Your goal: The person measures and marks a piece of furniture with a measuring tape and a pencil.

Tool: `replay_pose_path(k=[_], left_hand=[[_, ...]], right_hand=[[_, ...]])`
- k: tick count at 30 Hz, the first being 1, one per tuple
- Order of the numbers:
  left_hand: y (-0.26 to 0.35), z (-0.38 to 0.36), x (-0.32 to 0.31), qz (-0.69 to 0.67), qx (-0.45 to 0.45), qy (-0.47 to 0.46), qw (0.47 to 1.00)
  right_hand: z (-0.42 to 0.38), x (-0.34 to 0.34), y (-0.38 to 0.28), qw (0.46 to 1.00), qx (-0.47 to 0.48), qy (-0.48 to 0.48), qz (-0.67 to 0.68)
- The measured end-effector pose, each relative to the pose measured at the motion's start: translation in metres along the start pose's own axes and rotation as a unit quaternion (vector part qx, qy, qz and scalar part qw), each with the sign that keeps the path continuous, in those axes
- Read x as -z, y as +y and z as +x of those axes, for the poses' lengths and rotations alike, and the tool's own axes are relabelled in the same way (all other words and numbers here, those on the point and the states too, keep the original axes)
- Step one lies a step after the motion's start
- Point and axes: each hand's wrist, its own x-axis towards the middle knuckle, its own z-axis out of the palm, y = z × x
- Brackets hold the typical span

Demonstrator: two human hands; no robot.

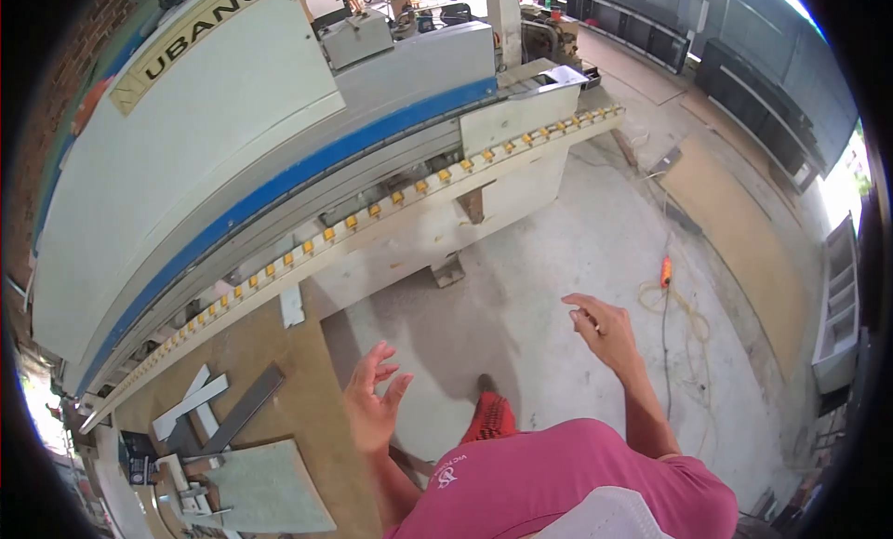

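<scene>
My left hand (375, 399) is raised in front of my body with its fingers apart and nothing in it. Beside it lies the brown board top of a worktable (298, 390). My right hand (603, 327) hangs over the concrete floor, fingers loosely curled and apart, also holding nothing. Ahead of both hands runs a long white machine (214, 111) with a blue stripe and a rail of yellow rollers (398, 199) along its front. Neither hand touches the machine.
Grey and white strips (244, 407) and a pale green board (265, 488) lie on the worktable at left. An orange connector (666, 272) with a coiled cable sits on the floor at right. Beyond it lies a long brown sheet (735, 232); dark cabinets (758, 106) line the wall.
</scene>
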Motion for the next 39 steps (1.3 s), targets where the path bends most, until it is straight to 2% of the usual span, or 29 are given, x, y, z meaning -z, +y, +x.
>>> replay_pose_path(k=[1, 5, 7, 9, 11, 13, 15, 17, 19, 20, 21, 22, 23, 24, 26, 28, 30, 32, 34, 35, 39], left_hand=[[-0.003, 0.015, -0.008, 0.03, -0.008, -0.003, 1.0], [-0.003, 0.09, -0.039, 0.01, -0.018, -0.026, 0.999], [-0.001, 0.124, -0.055, 0.036, -0.059, -0.067, 0.995], [0.004, 0.15, -0.068, 0.033, -0.072, -0.094, 0.992], [0.006, 0.171, -0.076, 0.025, -0.085, -0.118, 0.989], [0.012, 0.192, -0.078, 0.078, -0.098, -0.086, 0.988], [0.035, 0.213, -0.071, 0.094, -0.171, -0.013, 0.981], [0.05, 0.224, -0.073, 0.012, -0.184, 0.104, 0.977], [0.077, 0.235, -0.083, -0.057, -0.238, 0.198, 0.949], [0.083, 0.243, -0.095, -0.055, -0.236, 0.188, 0.952], [0.088, 0.251, -0.109, -0.054, -0.31, 0.247, 0.916], [0.094, 0.259, -0.126, -0.054, -0.38, 0.303, 0.873], [0.103, 0.267, -0.148, -0.055, -0.374, 0.291, 0.879], [0.112, 0.276, -0.173, -0.046, -0.378, 0.322, 0.867], [0.127, 0.289, -0.224, -0.037, -0.379, 0.345, 0.858], [0.147, 0.309, -0.277, -0.046, -0.356, 0.342, 0.868], [0.166, 0.328, -0.328, -0.056, -0.351, 0.342, 0.87], [0.173, 0.347, -0.372, -0.079, -0.343, 0.354, 0.866], [0.174, 0.365, -0.403, -0.116, -0.377, 0.315, 0.863], [0.178, 0.371, -0.422, -0.121, -0.374, 0.312, 0.865], [0.205, 0.404, -0.499, -0.119, -0.404, 0.285, 0.861]], right_hand=[[0.014, -0.002, 0.001, 1.0, -0.012, -0.009, 0.013], [0.07, -0.006, 0.015, 0.999, -0.012, -0.02, 0.021], [0.089, -0.007, 0.026, 0.999, -0.023, -0.014, 0.029], [0.103, -0.01, 0.035, 0.996, -0.085, -0.009, 0.034], [0.111, -0.009, 0.046, 0.994, -0.103, 0.009, 0.038], [0.121, 0.002, 0.062, 0.993, -0.114, 0.029, 0.032], [0.131, 0.027, 0.08, 0.992, -0.095, 0.085, -0.016], [0.141, 0.067, 0.089, 0.981, -0.112, 0.159, -0.013], [0.146, 0.106, 0.097, 0.953, -0.033, 0.301, 0.001], [0.145, 0.124, 0.104, 0.93, 0.015, 0.366, 0.036], [0.151, 0.141, 0.106, 0.898, 0.101, 0.421, 0.079], [0.156, 0.159, 0.11, 0.872, 0.161, 0.462, 0.016], [0.161, 0.175, 0.127, 0.828, 0.192, 0.525, -0.046], [0.166, 0.189, 0.147, 0.833, 0.179, 0.522, -0.052], [0.18, 0.22, 0.186, 0.774, 0.242, 0.572, -0.122], [0.208, 0.248, 0.217, 0.778, 0.203, 0.575, -0.15], [0.216, 0.272, 0.248, 0.851, 0.135, 0.497, -0.104], [0.215, 0.295, 0.286, 0.834, 0.158, 0.514, -0.122], [0.213, 0.32, 0.313, 0.866, 0.178, 0.466, -0.038], [0.218, 0.33, 0.324, 0.857, 0.185, 0.478, -0.062], [0.228, 0.362, 0.372, 0.849, 0.153, 0.499, -0.081]])
